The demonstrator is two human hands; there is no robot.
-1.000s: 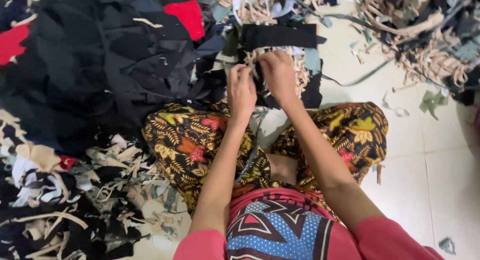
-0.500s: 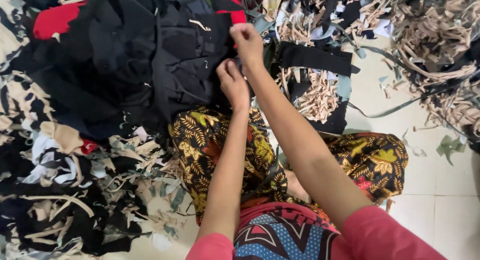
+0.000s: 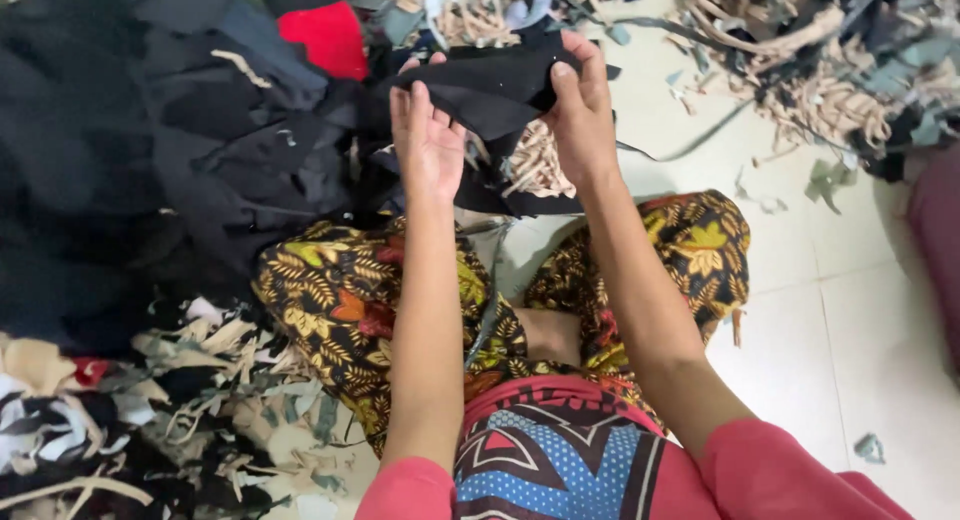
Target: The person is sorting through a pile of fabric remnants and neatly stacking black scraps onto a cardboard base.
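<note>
While fabric scraps [image 3: 200, 400] litter the pale tiled floor [image 3: 870, 320], the left hand [image 3: 428, 140] and right hand [image 3: 580, 110] each grasp a black cloth piece [image 3: 485, 85] stretched between them at twelve o'clock.

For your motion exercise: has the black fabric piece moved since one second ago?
Yes. The black fabric piece is lifted off the beige strips, now gripped between left hand and right hand.

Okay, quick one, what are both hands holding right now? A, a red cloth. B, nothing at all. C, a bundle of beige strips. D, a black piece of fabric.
D: the left hand and right hand each grip an end of a black fabric piece, stretched between them.
</note>
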